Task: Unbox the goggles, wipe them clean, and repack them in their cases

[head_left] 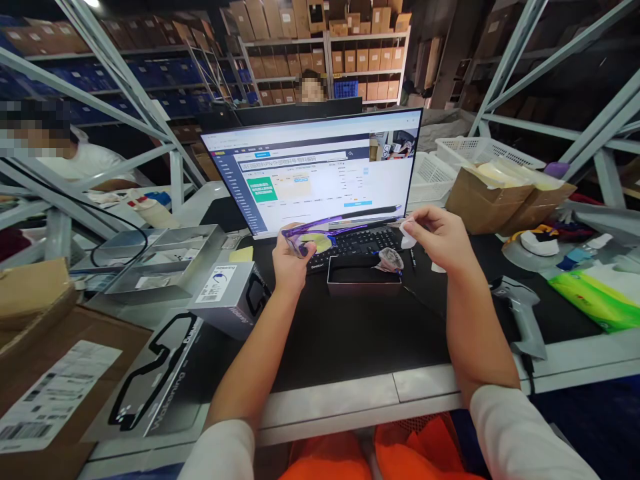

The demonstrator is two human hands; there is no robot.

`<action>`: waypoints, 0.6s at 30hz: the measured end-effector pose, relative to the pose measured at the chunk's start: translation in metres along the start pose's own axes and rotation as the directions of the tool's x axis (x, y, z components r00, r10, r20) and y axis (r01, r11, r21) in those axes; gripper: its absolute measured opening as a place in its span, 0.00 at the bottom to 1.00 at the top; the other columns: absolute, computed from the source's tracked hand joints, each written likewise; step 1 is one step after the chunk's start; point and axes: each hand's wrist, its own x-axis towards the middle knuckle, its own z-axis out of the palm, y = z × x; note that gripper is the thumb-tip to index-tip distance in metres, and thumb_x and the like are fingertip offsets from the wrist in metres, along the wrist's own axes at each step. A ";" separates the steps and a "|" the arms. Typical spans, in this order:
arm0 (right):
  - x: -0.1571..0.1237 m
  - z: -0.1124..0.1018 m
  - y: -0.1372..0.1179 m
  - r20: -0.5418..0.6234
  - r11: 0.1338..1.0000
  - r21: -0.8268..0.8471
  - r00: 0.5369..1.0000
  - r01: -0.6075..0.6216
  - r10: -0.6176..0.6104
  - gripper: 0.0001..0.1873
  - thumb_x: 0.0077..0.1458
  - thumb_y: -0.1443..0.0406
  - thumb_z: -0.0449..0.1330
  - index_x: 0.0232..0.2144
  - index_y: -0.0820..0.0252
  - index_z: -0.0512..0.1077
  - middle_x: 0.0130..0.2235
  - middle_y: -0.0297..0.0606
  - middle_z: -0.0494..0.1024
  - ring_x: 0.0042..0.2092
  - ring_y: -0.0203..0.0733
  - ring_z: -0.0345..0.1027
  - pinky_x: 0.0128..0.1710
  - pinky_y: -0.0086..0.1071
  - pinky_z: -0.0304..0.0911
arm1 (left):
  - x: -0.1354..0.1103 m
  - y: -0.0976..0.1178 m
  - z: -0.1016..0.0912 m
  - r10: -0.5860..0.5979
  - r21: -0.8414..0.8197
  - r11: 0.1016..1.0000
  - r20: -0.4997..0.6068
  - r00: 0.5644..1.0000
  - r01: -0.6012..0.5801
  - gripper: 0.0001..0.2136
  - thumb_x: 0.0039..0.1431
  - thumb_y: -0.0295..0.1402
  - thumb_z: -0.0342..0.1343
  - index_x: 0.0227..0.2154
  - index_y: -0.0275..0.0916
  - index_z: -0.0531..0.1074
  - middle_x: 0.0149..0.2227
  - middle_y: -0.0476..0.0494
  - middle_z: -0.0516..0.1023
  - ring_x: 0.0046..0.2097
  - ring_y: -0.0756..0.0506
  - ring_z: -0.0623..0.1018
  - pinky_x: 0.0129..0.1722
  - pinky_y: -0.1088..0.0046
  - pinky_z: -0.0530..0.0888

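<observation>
My left hand (291, 262) grips a pair of purple glasses (313, 235) by the lens end, and their dark-tipped temples stretch to the right in front of the monitor. A yellow round patch shows on or behind the lens. Pinched between the thumb and fingers of my right hand (435, 233) is a small white piece of tissue or film (407, 237), near the temple tips. Below the glasses, an open small box (364, 287) holds a black item and a clear plastic-wrapped piece (390, 261).
Behind my hands stand a keyboard (373, 241) and a monitor (320, 170). Printed grey boxes (233, 300) and a cardboard box (55, 373) crowd the left. A barcode scanner (523, 317) and a green packet (595, 293) lie right. Two people are beyond the desk.
</observation>
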 end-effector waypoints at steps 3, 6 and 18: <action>0.000 -0.003 -0.005 -0.036 0.985 -0.166 0.998 0.049 -0.055 0.08 0.57 0.59 0.65 0.31 0.57 0.75 0.33 0.37 0.79 0.36 0.43 0.72 0.37 0.37 0.64 | 0.001 0.004 -0.002 0.056 0.032 0.998 0.016 0.998 -0.057 0.18 0.49 0.47 0.71 0.37 0.40 0.81 0.42 0.42 0.79 0.47 0.43 0.78 0.50 0.71 0.75; 0.002 -0.003 -0.007 -0.046 0.950 -0.283 0.988 0.129 -0.148 0.06 0.58 0.62 0.62 0.31 0.57 0.75 0.33 0.37 0.79 0.36 0.44 0.72 0.38 0.38 0.65 | 0.000 0.010 -0.003 0.086 0.047 0.995 0.033 0.996 -0.088 0.19 0.49 0.48 0.71 0.40 0.41 0.81 0.46 0.42 0.77 0.49 0.43 0.78 0.52 0.70 0.74; 0.004 -0.002 -0.002 -0.017 0.893 -0.380 0.963 0.242 -0.269 0.05 0.61 0.66 0.59 0.32 0.56 0.74 0.33 0.38 0.78 0.37 0.45 0.72 0.39 0.38 0.66 | 0.002 0.014 -0.008 0.114 0.119 0.985 0.074 0.991 -0.122 0.17 0.51 0.44 0.70 0.42 0.43 0.82 0.48 0.41 0.75 0.52 0.42 0.76 0.53 0.68 0.75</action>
